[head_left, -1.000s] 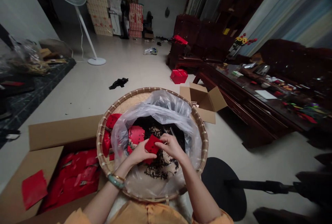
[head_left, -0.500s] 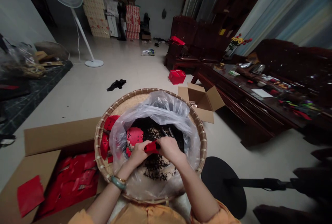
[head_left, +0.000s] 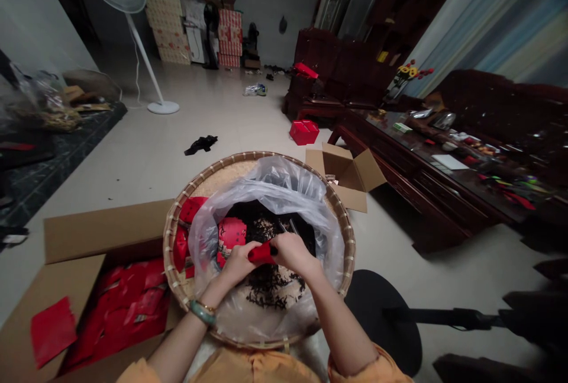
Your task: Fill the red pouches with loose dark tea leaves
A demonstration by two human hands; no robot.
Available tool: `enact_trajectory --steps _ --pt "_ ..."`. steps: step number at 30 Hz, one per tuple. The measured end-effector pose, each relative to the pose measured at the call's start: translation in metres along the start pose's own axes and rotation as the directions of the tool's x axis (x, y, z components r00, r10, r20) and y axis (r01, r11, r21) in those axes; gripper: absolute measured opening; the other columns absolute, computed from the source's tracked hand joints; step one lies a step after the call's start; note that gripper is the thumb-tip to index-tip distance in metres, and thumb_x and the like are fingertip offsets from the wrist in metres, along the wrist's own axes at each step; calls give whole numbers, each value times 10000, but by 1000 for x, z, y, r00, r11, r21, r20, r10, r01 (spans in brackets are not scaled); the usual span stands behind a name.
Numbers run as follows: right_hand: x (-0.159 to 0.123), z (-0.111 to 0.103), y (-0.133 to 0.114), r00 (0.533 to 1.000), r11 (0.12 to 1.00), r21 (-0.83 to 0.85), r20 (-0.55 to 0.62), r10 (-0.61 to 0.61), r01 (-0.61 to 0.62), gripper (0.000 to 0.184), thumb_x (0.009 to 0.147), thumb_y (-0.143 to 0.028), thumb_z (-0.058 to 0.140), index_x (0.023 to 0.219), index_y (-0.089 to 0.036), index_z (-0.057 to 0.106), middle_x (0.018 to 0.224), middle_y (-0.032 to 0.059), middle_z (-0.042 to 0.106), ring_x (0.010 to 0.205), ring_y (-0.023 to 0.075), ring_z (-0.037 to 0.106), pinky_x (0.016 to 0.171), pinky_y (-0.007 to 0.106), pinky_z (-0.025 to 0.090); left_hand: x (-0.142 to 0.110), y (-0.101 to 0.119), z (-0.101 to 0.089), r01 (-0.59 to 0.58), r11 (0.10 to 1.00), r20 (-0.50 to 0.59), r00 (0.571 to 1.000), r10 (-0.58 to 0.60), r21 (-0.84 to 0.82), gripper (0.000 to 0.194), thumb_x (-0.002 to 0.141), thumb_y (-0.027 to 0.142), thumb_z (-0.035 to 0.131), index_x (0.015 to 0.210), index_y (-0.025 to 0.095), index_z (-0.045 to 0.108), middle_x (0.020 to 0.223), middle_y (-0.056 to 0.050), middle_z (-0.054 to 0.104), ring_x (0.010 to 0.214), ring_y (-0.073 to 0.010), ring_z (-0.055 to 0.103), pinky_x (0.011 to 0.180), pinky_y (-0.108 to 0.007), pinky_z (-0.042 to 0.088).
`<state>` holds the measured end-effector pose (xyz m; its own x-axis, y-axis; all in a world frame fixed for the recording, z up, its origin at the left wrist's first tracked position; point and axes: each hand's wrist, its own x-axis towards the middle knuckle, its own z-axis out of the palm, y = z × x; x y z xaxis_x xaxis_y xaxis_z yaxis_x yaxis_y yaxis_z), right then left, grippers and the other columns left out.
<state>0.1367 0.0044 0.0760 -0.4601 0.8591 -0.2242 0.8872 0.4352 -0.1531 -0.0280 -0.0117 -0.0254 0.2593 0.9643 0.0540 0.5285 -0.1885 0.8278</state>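
1. Packet [head_left: 261, 253], red: we are pinching it narrowly between our left hand [head_left: 238, 264] and right hand [head_left: 295, 253], above the leaves.
2. Dark dried leaves [head_left: 266, 288]: we are keeping them inside a clear plastic bag [head_left: 266, 184], which is lining a round bamboo tray [head_left: 167, 247].
3. Red packets [head_left: 119, 306]: we are storing more in a cardboard box [head_left: 102, 232], just beside the tray.
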Motion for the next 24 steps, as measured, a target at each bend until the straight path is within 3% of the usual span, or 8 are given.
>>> enact_trajectory --steps 8,13,16,19,21,24 --pt "-6 -17 18 991 964 248 -106 -77 101 88 699 -220 646 754 -216 714 733 9 704 691 152 639 604 204 376 0 -10 -1 43 997 -64 997 -46 -58 319 632 327 700 920 192 680 759 -6 705 673 -169 620 631 -240 455" --pt "-17 -25 28 983 904 421 -185 -3 82 94 732 -178 599 754 -193 689 697 -16 676 655 113 600 587 183 373 -2 -18 -2 46 990 -147 987 -65 -131 319 619 327 709 901 179 691 742 -12 706 688 -180 622 684 -274 482" --pt "-22 -27 26 963 920 391 -258 80 28 124 752 -187 594 841 -202 679 801 -1 674 711 125 593 627 204 396 -2 -19 -4 52 982 -215 972 -91 -184 317 582 284 715 884 192 699 747 -14 712 699 -193 624 695 -294 494" --pt "-24 -26 16 943 933 351 -331 38 85 163 796 -223 583 935 -235 668 972 16 650 842 136 590 720 223 422 -1 -17 -6 47 979 -240 966 -95 -199 315 563 249 712 873 192 702 770 -21 718 701 -198 626 693 -296 493" --pt "-22 -24 7 950 945 294 -307 -48 143 162 814 -270 586 949 -257 675 1033 25 637 939 159 576 775 242 430 -1 -14 -6 52 982 -231 969 -93 -180 315 575 253 707 885 195 701 758 -18 716 686 -194 624 684 -291 487" --pt "-14 -19 -5 983 984 150 -170 -68 94 154 785 -290 628 921 -266 696 1025 50 651 980 217 571 760 287 448 -2 -12 -5 55 991 -206 975 -79 -118 294 606 278 693 892 207 700 717 -4 707 642 -174 610 666 -272 470"
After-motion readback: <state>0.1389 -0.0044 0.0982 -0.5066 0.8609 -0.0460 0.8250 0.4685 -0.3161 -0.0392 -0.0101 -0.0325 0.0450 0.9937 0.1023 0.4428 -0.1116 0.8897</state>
